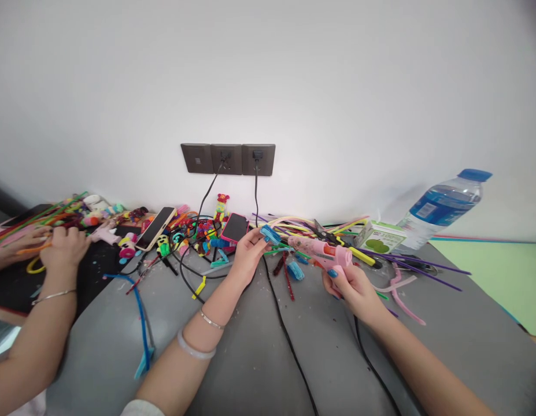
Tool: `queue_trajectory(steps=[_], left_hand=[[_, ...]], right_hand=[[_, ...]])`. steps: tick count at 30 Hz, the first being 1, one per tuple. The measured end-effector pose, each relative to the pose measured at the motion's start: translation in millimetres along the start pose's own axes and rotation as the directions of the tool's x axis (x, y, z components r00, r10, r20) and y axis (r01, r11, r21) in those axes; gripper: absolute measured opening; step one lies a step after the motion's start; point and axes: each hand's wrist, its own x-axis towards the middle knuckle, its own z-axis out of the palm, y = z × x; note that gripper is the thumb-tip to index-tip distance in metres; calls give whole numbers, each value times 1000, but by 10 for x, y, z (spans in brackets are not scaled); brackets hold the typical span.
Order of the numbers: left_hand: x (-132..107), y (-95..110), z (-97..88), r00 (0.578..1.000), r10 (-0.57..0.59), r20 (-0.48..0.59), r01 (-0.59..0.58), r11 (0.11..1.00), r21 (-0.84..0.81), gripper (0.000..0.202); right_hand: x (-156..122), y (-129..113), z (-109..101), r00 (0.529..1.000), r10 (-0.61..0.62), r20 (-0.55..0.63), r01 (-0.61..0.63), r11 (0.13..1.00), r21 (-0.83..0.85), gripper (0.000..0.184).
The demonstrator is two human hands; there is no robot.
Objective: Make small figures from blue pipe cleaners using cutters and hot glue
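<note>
My left hand (247, 254) is raised over the grey table (259, 358) and pinches a small blue pipe-cleaner piece (270, 234) between its fingertips. My right hand (352, 283) grips a pink glue gun (324, 252) by the handle. The gun's nozzle points left, close to the blue piece. A black cord (289, 341) runs across the table below my hands. Loose pipe cleaners (289, 277) in red, blue and green lie on the table beneath both hands.
Another person's hands (62, 245) work with pipe cleaners over a black mat (16, 283) at the left. Two phones (155, 227) lean by the wall under a socket strip (228, 159). A water bottle (443, 205), a green-and-white box (380, 237), scissors (323, 231) and purple stems (424, 268) sit at the right.
</note>
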Motion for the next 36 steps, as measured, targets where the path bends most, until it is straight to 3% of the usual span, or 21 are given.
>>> queue_trajectory(steps=[13,36], left_hand=[[-29,-12,39,1000,-7,19,5,998,70,38],[8,13,17,1000,2,-4,-3,999,-32,37]], right_hand=[[-35,93,-5,1000,6,9,-6,1000,-23,56],[-40,106,-9,1000,9,10,-9,1000,-15,52]])
